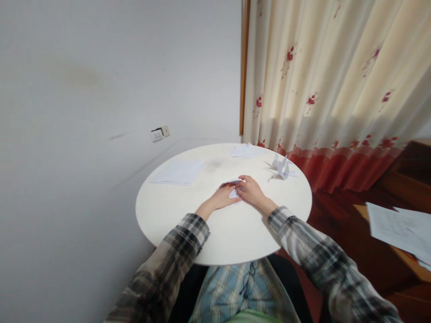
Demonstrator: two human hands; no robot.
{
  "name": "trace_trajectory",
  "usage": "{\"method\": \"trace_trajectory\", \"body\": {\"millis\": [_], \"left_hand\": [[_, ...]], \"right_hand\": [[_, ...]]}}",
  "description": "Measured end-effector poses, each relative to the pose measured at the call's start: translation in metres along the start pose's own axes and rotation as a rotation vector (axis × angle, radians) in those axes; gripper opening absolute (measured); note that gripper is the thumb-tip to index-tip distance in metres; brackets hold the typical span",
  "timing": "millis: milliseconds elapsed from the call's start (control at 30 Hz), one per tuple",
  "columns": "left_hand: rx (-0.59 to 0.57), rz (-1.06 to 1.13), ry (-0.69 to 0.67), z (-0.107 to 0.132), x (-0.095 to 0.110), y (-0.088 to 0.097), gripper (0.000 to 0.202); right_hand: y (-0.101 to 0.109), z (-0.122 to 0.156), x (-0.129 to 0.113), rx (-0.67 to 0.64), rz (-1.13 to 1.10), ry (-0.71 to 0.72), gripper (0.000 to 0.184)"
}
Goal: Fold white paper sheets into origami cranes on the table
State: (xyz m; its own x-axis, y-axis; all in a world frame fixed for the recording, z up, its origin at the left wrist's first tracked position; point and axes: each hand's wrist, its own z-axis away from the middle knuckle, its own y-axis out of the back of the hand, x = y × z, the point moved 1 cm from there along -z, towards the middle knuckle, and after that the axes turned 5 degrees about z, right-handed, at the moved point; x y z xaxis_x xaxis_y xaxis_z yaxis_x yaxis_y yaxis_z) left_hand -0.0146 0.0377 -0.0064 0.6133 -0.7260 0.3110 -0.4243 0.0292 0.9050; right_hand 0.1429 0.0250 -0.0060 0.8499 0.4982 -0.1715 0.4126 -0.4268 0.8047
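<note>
A small piece of folded white paper (233, 194) is between my two hands, low over the middle of the round table. My left hand (222, 197) presses it from the left, with the fingers bent over it. From the right, my right hand (251, 191) grips the same piece with curled fingers. Much of the paper is covered by the fingers, so its exact fold cannot be made out. Folded white paper figures (282, 168) with pointed parts stand on the table beyond my right hand.
The white round table (168, 215) stands close to a wall with a socket (156, 135). A stack of white sheets (178, 172) lies at the back left, and more paper (247, 151) at the far edge. Printed sheets (397, 229) rest on a wooden surface at the right, below a curtain (319, 80).
</note>
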Motion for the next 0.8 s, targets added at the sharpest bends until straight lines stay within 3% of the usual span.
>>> {"method": "trace_trajectory", "body": {"millis": [233,467,800], "left_hand": [[0.016,0.005,-0.002,-0.002,-0.005,-0.005,0.047],[0.063,0.001,-0.006,-0.004,-0.006,-0.005,0.035],[0.108,-0.014,0.076,-0.006,-0.011,-0.008,0.033]], "right_hand": [[0.001,-0.001,0.002,0.063,-0.014,0.026,0.015],[0.002,-0.002,0.0,0.027,-0.043,0.021,0.012],[0.0,-0.002,0.0,0.037,-0.169,0.037,0.029]]}}
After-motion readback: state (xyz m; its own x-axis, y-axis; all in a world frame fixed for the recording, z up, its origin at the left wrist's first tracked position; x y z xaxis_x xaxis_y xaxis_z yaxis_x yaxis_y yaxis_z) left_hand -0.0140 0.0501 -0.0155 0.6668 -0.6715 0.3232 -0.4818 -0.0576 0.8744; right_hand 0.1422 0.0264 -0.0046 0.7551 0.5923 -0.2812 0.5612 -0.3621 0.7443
